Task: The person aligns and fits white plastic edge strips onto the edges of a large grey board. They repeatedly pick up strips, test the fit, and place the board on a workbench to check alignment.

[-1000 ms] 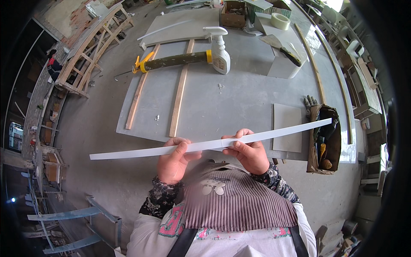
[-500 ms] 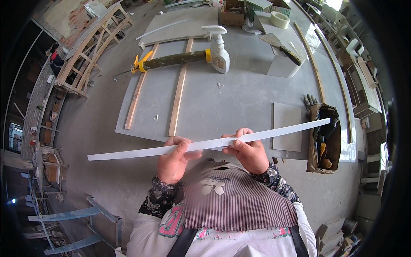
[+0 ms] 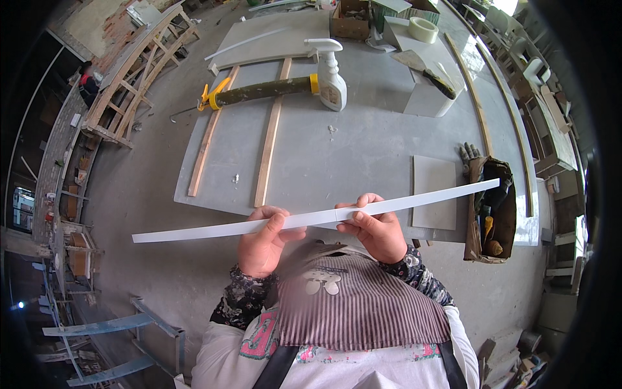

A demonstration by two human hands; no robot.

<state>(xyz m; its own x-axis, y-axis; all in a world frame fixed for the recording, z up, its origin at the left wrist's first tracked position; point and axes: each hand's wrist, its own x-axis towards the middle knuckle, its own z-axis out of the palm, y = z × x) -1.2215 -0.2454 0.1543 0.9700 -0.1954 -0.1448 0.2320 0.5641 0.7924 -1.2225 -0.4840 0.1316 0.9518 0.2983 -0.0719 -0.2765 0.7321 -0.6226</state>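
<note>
While the long, flat white strip (image 3: 311,219) runs left to right, our bare left hand (image 3: 259,248) pinches it. Our bare right hand (image 3: 382,235) pinches nearer its thin cross-line (image 3: 335,214).

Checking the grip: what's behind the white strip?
Fingers of the left hand and right hand; farther back, floor, gray tabletop, pale panel and cardboard box. The strip hides part of each, including any contact there.
</note>
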